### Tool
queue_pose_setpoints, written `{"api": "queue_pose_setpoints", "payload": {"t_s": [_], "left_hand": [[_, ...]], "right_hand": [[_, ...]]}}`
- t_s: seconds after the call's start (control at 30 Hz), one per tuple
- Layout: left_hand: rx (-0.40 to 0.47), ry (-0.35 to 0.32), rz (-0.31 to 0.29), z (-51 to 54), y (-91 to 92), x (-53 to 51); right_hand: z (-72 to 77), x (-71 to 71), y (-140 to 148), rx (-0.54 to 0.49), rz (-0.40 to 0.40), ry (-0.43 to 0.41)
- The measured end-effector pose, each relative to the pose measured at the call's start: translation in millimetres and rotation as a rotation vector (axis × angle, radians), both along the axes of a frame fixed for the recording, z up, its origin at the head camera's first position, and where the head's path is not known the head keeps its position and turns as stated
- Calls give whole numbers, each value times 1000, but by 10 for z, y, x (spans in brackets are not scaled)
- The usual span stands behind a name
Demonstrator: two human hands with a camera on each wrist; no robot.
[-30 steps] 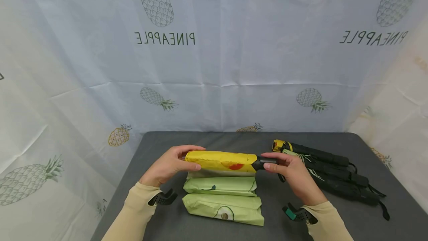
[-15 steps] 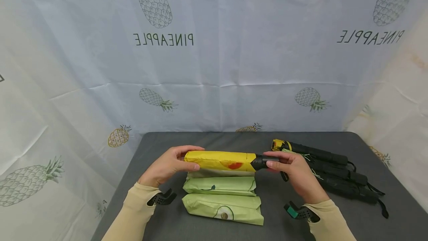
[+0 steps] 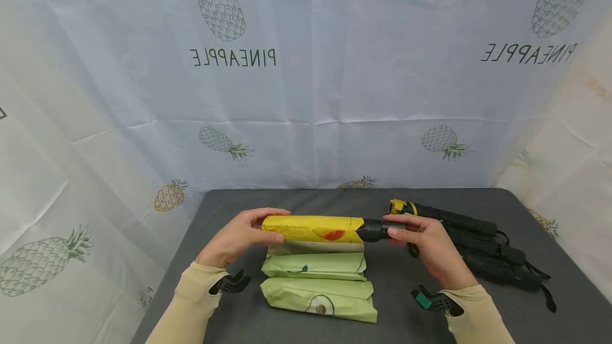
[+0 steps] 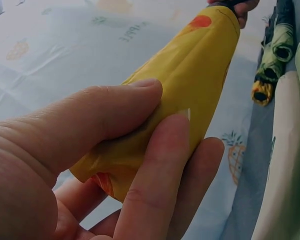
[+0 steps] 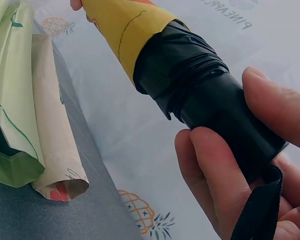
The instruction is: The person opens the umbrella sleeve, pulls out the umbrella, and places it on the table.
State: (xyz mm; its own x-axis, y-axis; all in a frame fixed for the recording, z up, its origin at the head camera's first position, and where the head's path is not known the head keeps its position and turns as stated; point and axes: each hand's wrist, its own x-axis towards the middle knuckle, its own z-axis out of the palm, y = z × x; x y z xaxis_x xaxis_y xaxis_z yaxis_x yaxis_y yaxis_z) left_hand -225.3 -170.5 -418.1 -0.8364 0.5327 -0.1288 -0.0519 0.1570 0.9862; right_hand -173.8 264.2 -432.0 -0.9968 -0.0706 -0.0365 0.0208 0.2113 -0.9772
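Observation:
A black folding umbrella (image 3: pixel 374 230) lies level above the table, most of its length hidden inside a yellow sleeve (image 3: pixel 311 228) with a red spot. My left hand (image 3: pixel 241 235) grips the sleeve's left end; in the left wrist view the thumb and fingers pinch the yellow cloth (image 4: pixel 190 75). On the other side, my right hand (image 3: pixel 425 240) holds the umbrella's handle end between thumb and fingers. The right wrist view shows the black handle (image 5: pixel 225 110) standing out of the sleeve's mouth, with a wrist strap (image 5: pixel 260 205) hanging from its end.
Below the hands, a beige sleeve (image 3: pixel 315 248) and two light green sleeves (image 3: pixel 330 265) lie in a row on the grey table (image 3: pixel 229 317). To the right lie several black umbrellas (image 3: pixel 454 218) with straps. A pineapple-print curtain (image 3: pixel 306 89) hangs behind.
My right hand has drawn the umbrella slightly to the right, and more black shows beyond the yellow sleeve's mouth. My left hand stays on the sleeve, shifted a little left.

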Motion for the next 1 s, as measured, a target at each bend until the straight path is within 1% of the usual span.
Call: {"api": "queue_pose_setpoints", "payload": {"t_s": [0.27, 0.57, 1.0], "left_hand": [[-1, -10, -5, 3, -2, 2], [-1, -5, 0, -6, -13, -7], [-7, -6, 1, -5, -31, -20]], "right_hand": [[8, 15, 33, -20, 4, 10], [13, -6, 81, 14, -3, 4], [38, -1, 118, 17, -14, 12]]}}
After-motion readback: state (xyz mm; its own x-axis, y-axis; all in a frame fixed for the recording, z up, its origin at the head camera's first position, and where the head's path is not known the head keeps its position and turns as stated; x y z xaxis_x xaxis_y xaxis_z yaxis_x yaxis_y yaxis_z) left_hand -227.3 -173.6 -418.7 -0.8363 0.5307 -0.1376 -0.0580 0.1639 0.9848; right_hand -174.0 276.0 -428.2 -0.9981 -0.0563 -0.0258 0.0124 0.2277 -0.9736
